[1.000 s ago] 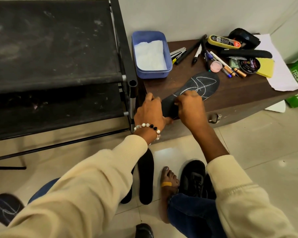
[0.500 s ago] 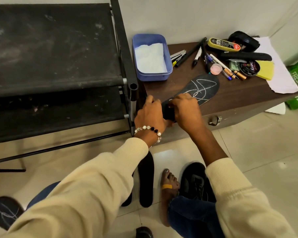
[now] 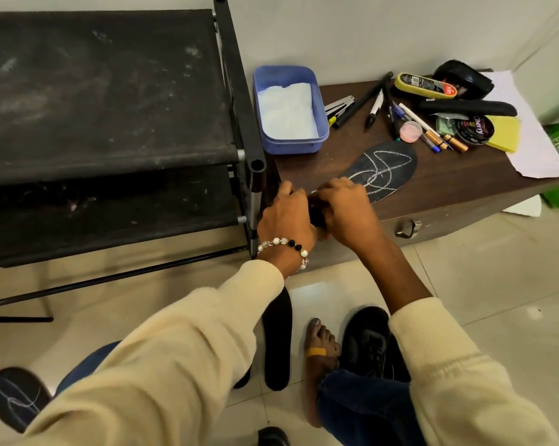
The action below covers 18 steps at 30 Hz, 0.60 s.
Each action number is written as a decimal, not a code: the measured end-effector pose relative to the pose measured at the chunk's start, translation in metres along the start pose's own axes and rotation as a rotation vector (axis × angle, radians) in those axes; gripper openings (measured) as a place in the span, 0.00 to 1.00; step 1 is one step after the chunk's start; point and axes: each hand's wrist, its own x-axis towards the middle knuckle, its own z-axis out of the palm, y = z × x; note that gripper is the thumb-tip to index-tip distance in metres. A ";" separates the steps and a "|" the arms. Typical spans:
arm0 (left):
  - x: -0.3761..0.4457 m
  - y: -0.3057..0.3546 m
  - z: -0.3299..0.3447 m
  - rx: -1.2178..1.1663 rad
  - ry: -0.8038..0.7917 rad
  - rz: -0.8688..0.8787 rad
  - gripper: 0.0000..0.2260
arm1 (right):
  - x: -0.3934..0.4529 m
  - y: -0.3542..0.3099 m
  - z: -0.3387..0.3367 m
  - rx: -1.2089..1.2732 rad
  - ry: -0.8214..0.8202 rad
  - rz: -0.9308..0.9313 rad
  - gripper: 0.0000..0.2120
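STEP: apparently working the heel of a white-scribbled black insole [image 3: 384, 169] | HOLD: left hand [image 3: 284, 217] and right hand [image 3: 345, 210] both grip its heel end at the brown surface's [image 3: 448, 185] front edge, toe lying flat | NEXT: probably needs a steady two-handed lift.

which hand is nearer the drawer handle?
Right. The right hand sits just left of the drawer handle; the left hand is farther left, beside the rack post. Both grip the insole.

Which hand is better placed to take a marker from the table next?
Probably the right hand: both grip the insole, but it is nearer the markers; the left hand is by the rack.
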 end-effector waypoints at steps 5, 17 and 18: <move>0.001 0.000 0.001 -0.009 -0.018 -0.007 0.28 | 0.005 0.017 0.002 -0.078 0.057 0.158 0.13; 0.000 -0.001 0.000 -0.020 -0.009 0.001 0.28 | 0.012 0.019 0.006 -0.052 0.051 0.180 0.14; 0.000 -0.001 0.001 -0.019 -0.013 -0.001 0.28 | 0.013 0.022 0.006 -0.050 0.084 0.226 0.13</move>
